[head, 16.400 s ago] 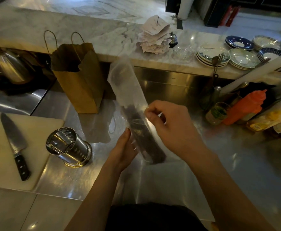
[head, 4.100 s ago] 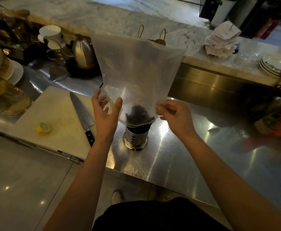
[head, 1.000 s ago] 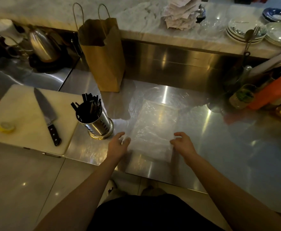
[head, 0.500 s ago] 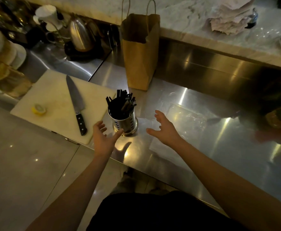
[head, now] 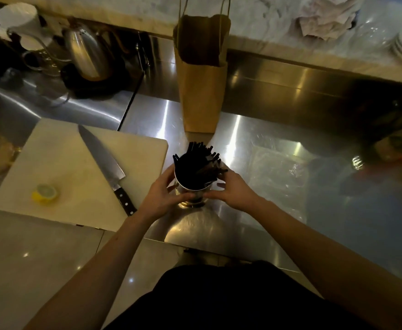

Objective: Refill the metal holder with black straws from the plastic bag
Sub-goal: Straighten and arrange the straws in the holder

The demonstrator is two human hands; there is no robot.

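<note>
My left hand [head: 162,196] and right hand [head: 233,191] both grip the metal holder [head: 190,190], one at each side, fingers curled round its wall. The holder stands upright on the stainless steel counter [head: 338,222], close to the near edge. The black straws [head: 195,160] fill it and project above the rim, fanned toward 1 o'clock.

From the holder:
- 3 o'clock: the plastic bag [head: 276,172] lies flat on the counter.
- 12 o'clock: a brown paper bag [head: 201,91] stands upright, open at the top.
- 9 o'clock: a white cutting board [head: 64,167] carries a knife [head: 102,160] and a lemon piece [head: 44,192].
- 11 o'clock: a metal kettle [head: 85,53] sits on a dark base.

A marble ledge [head: 254,15] runs along the far side. Pale floor tiles [head: 28,258] show below the counter edge. Lighting is dim
</note>
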